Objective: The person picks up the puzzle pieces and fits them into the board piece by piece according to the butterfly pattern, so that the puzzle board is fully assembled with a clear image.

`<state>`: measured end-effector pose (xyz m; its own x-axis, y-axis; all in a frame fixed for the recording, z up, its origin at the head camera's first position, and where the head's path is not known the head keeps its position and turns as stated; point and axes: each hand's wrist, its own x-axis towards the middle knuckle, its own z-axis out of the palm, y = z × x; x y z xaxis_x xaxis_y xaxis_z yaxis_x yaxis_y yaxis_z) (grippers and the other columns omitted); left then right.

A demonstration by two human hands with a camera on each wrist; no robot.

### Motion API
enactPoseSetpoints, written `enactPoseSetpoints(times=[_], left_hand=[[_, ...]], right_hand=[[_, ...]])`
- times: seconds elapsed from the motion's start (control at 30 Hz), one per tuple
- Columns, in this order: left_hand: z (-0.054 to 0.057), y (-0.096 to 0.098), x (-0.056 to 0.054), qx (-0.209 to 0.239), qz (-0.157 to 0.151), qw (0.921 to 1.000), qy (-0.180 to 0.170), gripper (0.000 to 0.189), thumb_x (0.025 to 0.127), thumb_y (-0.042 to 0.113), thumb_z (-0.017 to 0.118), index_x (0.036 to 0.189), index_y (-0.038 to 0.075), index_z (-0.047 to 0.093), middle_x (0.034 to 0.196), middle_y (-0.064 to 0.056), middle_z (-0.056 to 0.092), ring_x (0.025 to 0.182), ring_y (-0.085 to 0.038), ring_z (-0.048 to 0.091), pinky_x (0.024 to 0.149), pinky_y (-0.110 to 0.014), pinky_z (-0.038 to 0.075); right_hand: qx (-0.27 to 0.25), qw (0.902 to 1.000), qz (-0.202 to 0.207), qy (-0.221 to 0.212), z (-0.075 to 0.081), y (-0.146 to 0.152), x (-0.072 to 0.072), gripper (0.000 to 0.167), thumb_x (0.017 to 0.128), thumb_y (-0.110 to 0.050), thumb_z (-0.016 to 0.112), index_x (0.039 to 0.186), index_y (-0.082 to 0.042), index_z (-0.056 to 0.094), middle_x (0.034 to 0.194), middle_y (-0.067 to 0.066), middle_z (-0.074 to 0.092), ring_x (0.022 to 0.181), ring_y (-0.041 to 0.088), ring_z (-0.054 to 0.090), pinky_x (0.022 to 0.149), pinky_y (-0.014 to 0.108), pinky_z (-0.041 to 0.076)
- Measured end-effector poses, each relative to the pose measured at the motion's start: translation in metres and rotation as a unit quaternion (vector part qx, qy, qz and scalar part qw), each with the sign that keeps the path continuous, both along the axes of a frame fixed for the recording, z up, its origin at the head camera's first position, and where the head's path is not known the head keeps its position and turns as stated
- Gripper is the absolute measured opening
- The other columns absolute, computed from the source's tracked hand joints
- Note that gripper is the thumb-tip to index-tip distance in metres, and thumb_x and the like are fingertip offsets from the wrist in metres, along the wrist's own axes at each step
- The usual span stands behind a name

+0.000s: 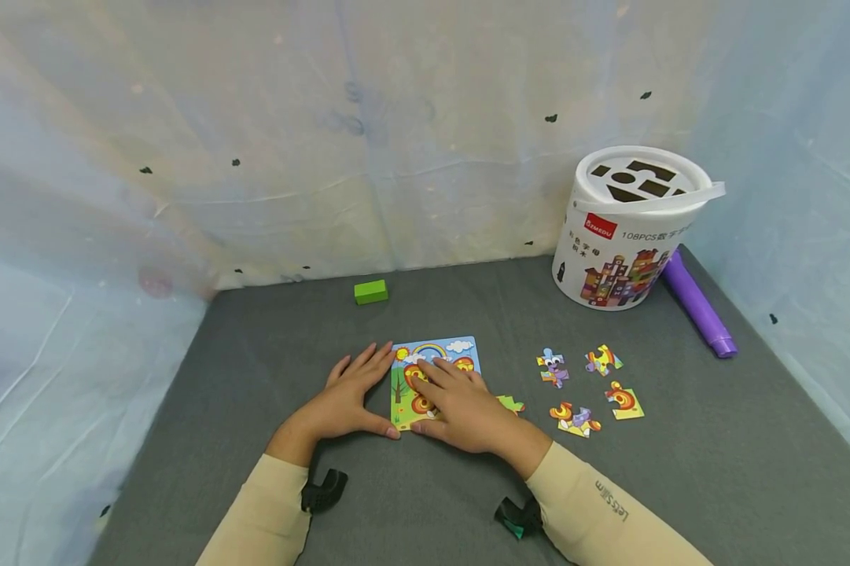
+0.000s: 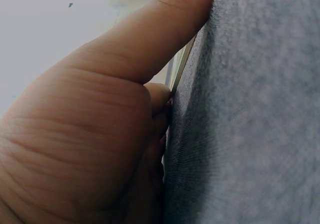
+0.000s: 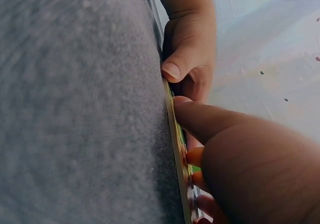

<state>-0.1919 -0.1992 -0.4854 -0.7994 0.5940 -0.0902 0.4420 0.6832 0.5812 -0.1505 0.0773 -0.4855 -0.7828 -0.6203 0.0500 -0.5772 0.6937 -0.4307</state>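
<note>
A puzzle board (image 1: 400, 393) with a rainbow, a sun and a cartoon animal lies flat on the grey table. Along its left side my left hand (image 1: 348, 399) rests with straight fingers, the thumb at the near-left corner and the fingertips at the far-left corner. My right hand (image 1: 470, 410) lies over the board, straight fingertips pressing on the picture and covering much of it. In the right wrist view the right thumb (image 3: 187, 108) touches the board's near edge, close to the left thumb (image 3: 176, 68). A green puzzle piece (image 1: 511, 404) shows beside the right hand, partly hidden.
Right of the board lie several loose puzzle pieces (image 1: 553, 368). A white lidded bucket (image 1: 601, 267) stands at the back right, with a purple tube (image 1: 700, 306) beside it. A green block (image 1: 371, 292) sits near the back edge of the table (image 1: 276, 338).
</note>
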Motion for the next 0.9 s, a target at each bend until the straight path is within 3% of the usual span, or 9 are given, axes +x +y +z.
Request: enactPoseSetpoints(times=[0.7,0.9], left_hand=[[-0.0032,0.0004,-0.0012,-0.014,0.001,0.9999,0.001,0.135,0.076,0.070,0.092,0.177,0.018,0.019,0.181,0.000,0.012,0.166,-0.028,0.002,0.126,-0.063,-0.005],[-0.0049,-0.0009,-0.0005,-0.014,0.001,0.9999,0.006,0.135,0.075,0.074,0.090,0.177,0.021,0.019,0.181,0.004,0.011,0.166,-0.025,0.001,0.126,-0.062,-0.006]], right_hand=[[0.022,0.9997,-0.008,0.004,-0.0038,-0.0008,0.0010,0.079,0.107,-0.061,0.062,0.172,-0.022,0.040,0.180,0.006,0.023,0.164,0.034,0.018,0.119,0.067,0.027],[-0.017,0.9998,-0.007,-0.003,-0.0033,-0.0007,-0.0008,0.079,0.106,-0.061,0.064,0.171,-0.021,0.042,0.178,0.008,0.027,0.162,0.035,0.022,0.119,0.069,0.027]])
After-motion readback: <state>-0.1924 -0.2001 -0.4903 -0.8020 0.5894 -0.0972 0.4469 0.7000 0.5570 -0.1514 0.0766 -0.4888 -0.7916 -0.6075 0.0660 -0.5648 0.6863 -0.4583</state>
